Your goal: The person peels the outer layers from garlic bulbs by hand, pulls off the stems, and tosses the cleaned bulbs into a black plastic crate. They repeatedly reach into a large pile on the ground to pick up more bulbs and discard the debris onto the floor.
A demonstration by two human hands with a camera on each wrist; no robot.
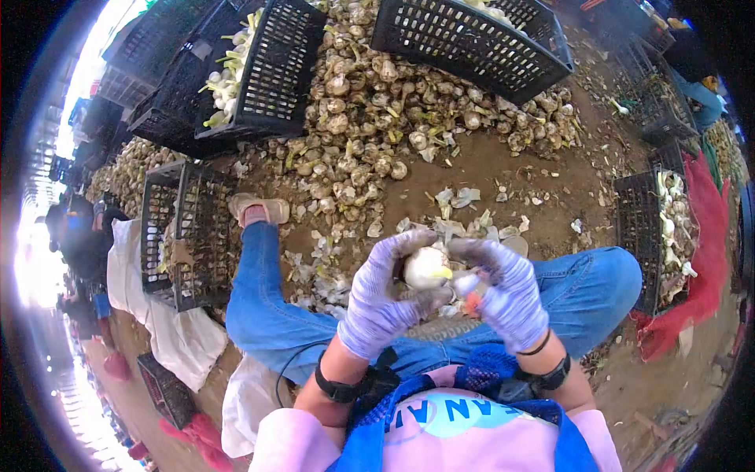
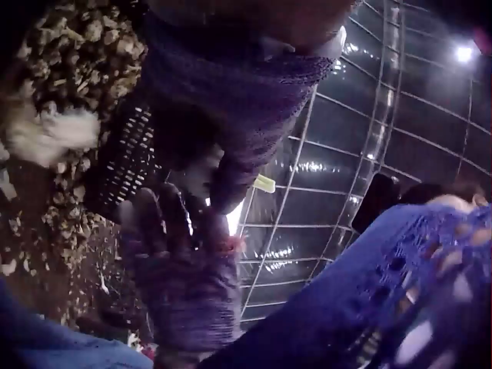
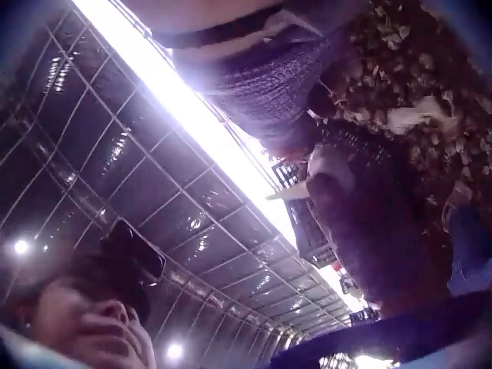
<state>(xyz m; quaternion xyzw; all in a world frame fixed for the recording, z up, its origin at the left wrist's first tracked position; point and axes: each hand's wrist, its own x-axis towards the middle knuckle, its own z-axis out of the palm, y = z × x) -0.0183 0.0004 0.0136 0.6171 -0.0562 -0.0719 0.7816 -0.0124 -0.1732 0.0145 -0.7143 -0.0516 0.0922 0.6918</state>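
Observation:
Both hands wear lavender knit gloves with dirty fingers and meet over the lap. The left hand (image 1: pixel 381 295) curls its fingers and thumb around a white garlic bulb (image 1: pixel 425 269). A short yellow-green stem (image 2: pixel 264 184) sticks out of the bulb toward the body. From the other side, the right hand (image 1: pixel 507 293) bends its fingers to the bulb, with the fingertips at its upper edge and the thumb by the stem. Something orange-red (image 1: pixel 473 304) shows at the right thumb; I cannot tell what it is. The palms hide part of the bulb.
A heap of unpeeled garlic (image 1: pixel 346 118) covers the ground ahead. Black crates (image 1: pixel 271 71) of cleaned bulbs stand ahead and to the left, another crate (image 1: pixel 641 236) at the right beside red netting (image 1: pixel 696 244). Loose skins (image 1: pixel 314 275) lie between the jeans-clad legs (image 1: pixel 267 291).

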